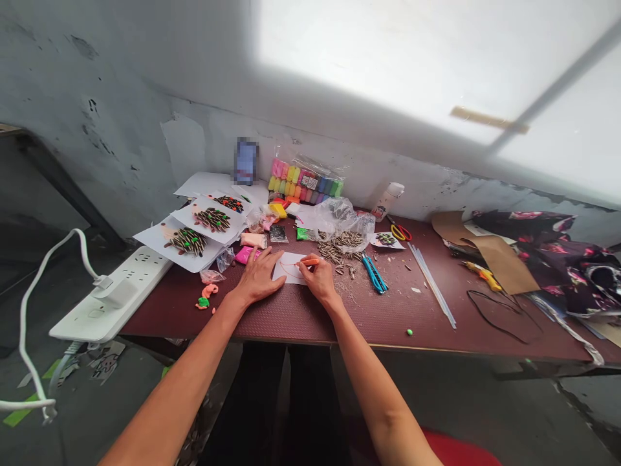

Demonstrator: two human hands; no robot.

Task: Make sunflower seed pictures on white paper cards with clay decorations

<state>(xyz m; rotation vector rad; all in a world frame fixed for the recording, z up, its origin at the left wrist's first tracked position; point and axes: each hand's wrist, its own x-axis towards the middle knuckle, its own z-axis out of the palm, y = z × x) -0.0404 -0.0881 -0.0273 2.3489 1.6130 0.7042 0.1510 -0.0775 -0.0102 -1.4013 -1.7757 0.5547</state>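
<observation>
- White sheet (294, 275): flat on the brown table (291, 320), between both hands. I see a curved orange line on it; the rest is mostly bare.
- Right hand (320, 278): fingers pinched round an orange pen (308, 262), tip at the paper.
- Left hand (261, 277): palm down, fingers spread, thumb at the sheet's left edge. I see nothing gripped.
- Progress, my read: drawing only begun; no seeds or clay on this sheet.
- Just beyond, to the right: seed pile (330, 251), partly under a plastic bag (339, 215); teal cutter (374, 275) nearer.
- Left: three seed-covered cards (212, 219), look done to me. Another small decorated card (386, 240) lies by the scissors (400, 232).
</observation>
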